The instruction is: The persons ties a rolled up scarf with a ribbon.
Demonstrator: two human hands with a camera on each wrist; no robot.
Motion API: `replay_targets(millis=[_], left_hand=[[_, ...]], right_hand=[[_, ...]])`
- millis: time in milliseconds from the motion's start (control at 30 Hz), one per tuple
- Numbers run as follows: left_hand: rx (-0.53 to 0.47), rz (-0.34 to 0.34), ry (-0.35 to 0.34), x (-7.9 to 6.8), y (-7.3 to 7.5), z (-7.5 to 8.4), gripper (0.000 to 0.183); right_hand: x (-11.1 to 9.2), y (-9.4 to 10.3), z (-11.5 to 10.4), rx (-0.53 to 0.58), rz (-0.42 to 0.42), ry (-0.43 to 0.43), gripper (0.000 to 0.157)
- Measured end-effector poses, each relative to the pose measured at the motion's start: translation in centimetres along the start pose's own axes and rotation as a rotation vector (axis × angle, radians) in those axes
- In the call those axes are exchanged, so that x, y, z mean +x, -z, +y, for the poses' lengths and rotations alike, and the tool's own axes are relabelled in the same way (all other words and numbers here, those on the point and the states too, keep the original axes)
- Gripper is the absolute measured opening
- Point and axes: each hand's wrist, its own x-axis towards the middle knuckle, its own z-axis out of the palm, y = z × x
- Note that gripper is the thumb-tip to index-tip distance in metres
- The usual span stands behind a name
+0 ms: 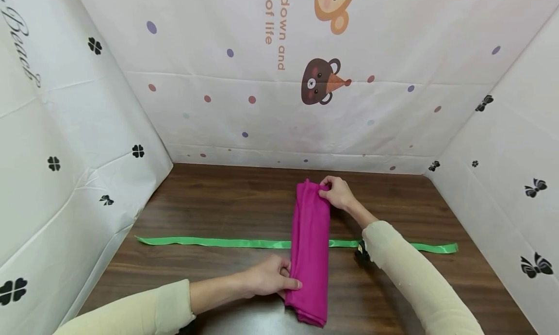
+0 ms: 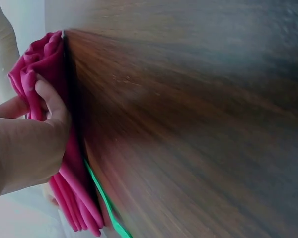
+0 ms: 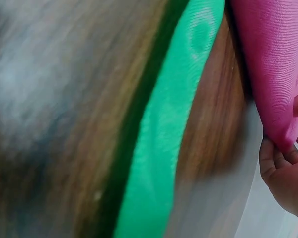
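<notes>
A magenta cloth (image 1: 311, 252), folded into a long narrow bundle, lies across a green ribbon (image 1: 218, 242) that stretches left to right over the table. My left hand (image 1: 268, 276) pinches the near left edge of the bundle, thumb on top and fingers tucked at its side. At the far end, my right hand (image 1: 338, 193) pinches the upper right corner. The left wrist view shows the thumb pressed into the rolled layers of the cloth (image 2: 49, 64). In the right wrist view, fingers (image 3: 270, 163) hold the tip of the cloth, beside the ribbon (image 3: 159, 124).
The dark wood table (image 1: 209, 199) is bordered by white printed sheets at the back (image 1: 262, 121), left (image 1: 87, 111) and right (image 1: 502, 145). A black wrist strap (image 1: 362, 252) shows below the right sleeve (image 1: 410, 276), over the ribbon's right part.
</notes>
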Motion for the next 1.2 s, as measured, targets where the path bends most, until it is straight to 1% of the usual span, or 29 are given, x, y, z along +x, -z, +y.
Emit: replay_targets(millis=[233, 433, 633, 833, 967, 1200], left_hand=[[-0.069, -0.04, -0.026, 0.0, -0.6, 0.6, 0.012], [-0.042, -0.033, -0.011, 0.1, -0.8, 0.6, 0.011], [0.051, -0.033, 0.011, 0.3, -0.7, 0.2, 0.012], [0.162, -0.025, 0.046, 0.3, -0.3, -0.2, 0.016], [0.236, -0.004, 0.033, 0.4, -0.3, -0.4, 0.022], [0.381, 0.023, -0.017, 0.7, -0.1, -0.3, 0.029]], right_hand=[[0.2, -0.1, -0.6, -0.004, 0.011, 0.035, 0.017], [0.6, -0.4, -0.4, -0.014, 0.024, 0.039, 0.015], [0.4, -0.9, 0.1, -0.021, -0.019, 0.013, 0.015], [0.4, -1.1, -0.1, -0.021, -0.062, 0.006, 0.015], [0.4, -1.2, -0.1, -0.032, -0.075, 0.006, 0.014], [0.5, -1.0, 0.1, -0.036, -0.058, 0.021, 0.016]])
